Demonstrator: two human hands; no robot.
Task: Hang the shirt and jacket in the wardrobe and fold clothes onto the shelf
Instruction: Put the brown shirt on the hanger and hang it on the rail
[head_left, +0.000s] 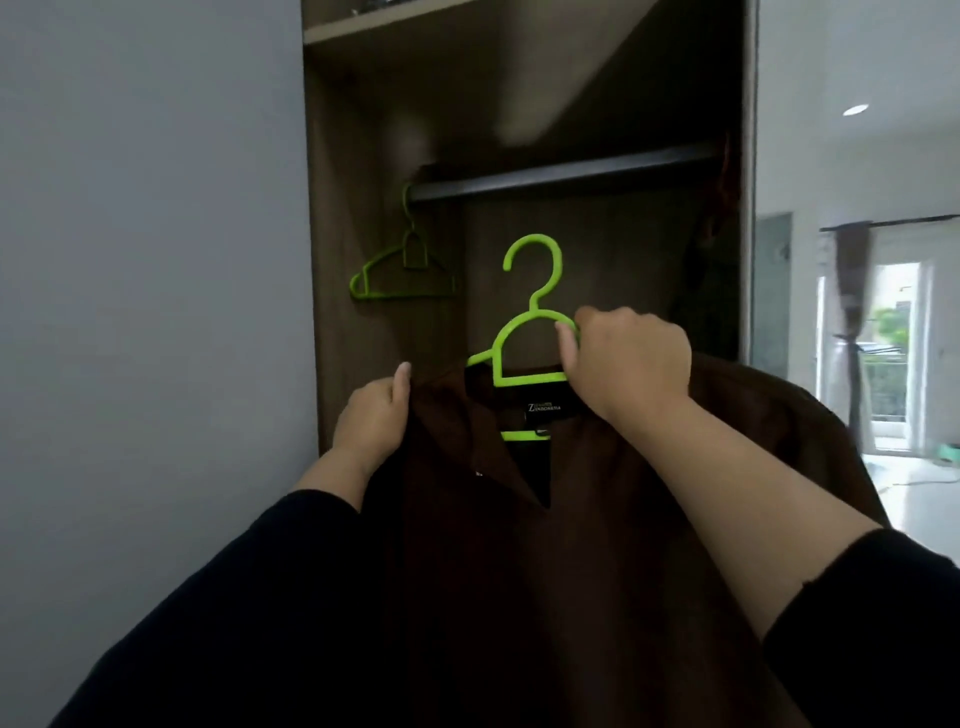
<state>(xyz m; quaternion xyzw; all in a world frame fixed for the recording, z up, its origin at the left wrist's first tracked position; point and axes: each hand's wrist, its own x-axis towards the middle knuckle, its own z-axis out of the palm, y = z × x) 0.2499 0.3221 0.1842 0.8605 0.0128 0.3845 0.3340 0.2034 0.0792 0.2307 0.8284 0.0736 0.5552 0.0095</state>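
Note:
A dark brown shirt (545, 545) hangs on a bright green hanger (524, 332), held up in front of the open wardrobe. My right hand (628, 364) grips the hanger's neck loop on its right side. My left hand (371, 415) pinches the shirt's left shoulder near the collar. The hanger's hook points up, a little below the dark clothes rail (561, 174). The lower part of the shirt runs out of view.
A second green hanger (405, 270) hangs empty at the rail's left end. Dark clothing (711, 270) hangs at the rail's right end. A shelf edge (384, 21) runs above. The grey wall (145, 260) is on the left, a bright room on the right.

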